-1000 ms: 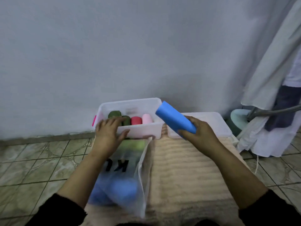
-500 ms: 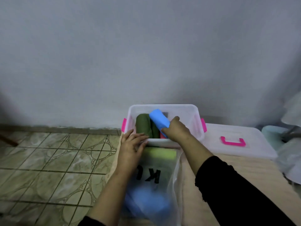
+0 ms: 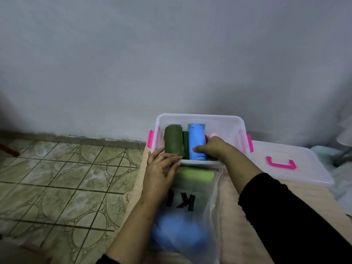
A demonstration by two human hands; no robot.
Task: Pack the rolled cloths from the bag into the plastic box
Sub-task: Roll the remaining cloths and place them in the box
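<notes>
Blue cloth, rolled tight, sits under my right hand: my fingers are curled over the near end of the blue roll and my thumb lies across its top, so I have hold of it as it lies inside the plastic box. It lies lengthwise, pointing from near to far, roughly in the middle of the box. Touching it on the left is a thin dark green roll, and left of that a thicker green roll; on the right, mostly hidden by my hand, a red roll and a pink roll just show. My left hand rests with its fingers laid fairly straight across the near left rim of the box, gripping nothing that I can see. Just near of the box lies the clear plastic bag with black letters on it; through it I see a light green roll close to the box and blurred blue cloth lower down, nearer me. Box and bag rest on a peach ribbed mat. To the right of the box lies its clear lid with a pink handle. Patterned floor tiles spread to the left, and a plain grey wall stands behind.
</notes>
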